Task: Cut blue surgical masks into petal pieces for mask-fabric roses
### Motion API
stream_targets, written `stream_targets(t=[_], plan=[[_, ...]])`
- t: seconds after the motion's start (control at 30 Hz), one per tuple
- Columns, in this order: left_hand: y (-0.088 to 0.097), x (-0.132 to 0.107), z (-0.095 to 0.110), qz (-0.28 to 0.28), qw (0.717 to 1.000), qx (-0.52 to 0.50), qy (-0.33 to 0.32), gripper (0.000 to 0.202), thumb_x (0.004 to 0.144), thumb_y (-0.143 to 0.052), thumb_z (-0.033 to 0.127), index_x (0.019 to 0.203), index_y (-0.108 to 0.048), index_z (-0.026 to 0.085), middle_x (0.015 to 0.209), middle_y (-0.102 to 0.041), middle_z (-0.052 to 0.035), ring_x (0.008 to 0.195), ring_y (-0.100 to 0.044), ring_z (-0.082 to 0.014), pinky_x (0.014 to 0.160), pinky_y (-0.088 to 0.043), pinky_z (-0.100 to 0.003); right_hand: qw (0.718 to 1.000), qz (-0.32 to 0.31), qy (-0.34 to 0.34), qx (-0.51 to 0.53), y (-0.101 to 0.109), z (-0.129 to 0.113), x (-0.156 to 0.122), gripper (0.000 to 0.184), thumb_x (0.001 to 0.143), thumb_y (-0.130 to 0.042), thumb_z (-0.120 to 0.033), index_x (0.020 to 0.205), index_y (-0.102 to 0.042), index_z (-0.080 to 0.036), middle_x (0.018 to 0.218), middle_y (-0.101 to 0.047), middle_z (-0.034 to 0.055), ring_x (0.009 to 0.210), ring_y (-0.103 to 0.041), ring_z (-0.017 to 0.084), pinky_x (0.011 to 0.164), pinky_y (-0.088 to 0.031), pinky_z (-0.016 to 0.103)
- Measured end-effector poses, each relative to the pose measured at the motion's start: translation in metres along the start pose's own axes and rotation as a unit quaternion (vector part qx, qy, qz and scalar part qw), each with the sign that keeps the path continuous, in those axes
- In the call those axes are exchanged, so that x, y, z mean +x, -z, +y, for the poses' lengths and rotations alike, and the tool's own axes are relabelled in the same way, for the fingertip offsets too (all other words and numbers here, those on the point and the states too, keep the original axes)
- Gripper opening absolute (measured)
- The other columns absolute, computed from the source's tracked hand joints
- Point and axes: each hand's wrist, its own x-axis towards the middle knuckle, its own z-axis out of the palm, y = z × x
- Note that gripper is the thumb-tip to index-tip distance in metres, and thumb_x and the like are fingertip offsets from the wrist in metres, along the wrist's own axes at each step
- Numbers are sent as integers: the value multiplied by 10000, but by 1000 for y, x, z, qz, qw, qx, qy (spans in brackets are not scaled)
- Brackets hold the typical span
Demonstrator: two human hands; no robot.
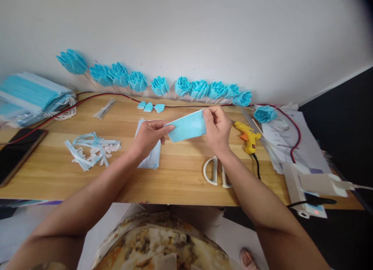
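Note:
A light blue sheet of mask fabric point(186, 127) is stretched between both hands above the wooden table point(180, 176). My left hand point(150, 135) pinches its lower left corner. My right hand point(217, 128) pinches its upper right corner with thumb and fingers. Under my left hand lie more pale sheets point(151, 158) flat on the table. White-handled scissors point(215, 172) lie just below my right wrist. A yellow glue gun point(247, 135) rests to the right of my right hand.
A row of blue fabric roses point(186, 87) leans against the wall, with one more rose point(264, 114) at right. Three folded blue petals point(150, 106), cut scraps point(91, 149), a mask stack point(29, 97), a phone point(17, 153), a red cable point(87, 99) and a charger point(317, 184) lie about.

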Motion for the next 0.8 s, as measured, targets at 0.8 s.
stream_targets(t=[0.8], plan=[[-5,-14,-1,-153,985,-55,-54,304,829,-853,507,780,-847,207,837,-824,-61,862,-782,-219,863,-626,-321,999,-17,-21,43,1,11,5,408,984,-576,-572,771,-548,-226,641,-450,-46,590,-428,128,567,-340,281]])
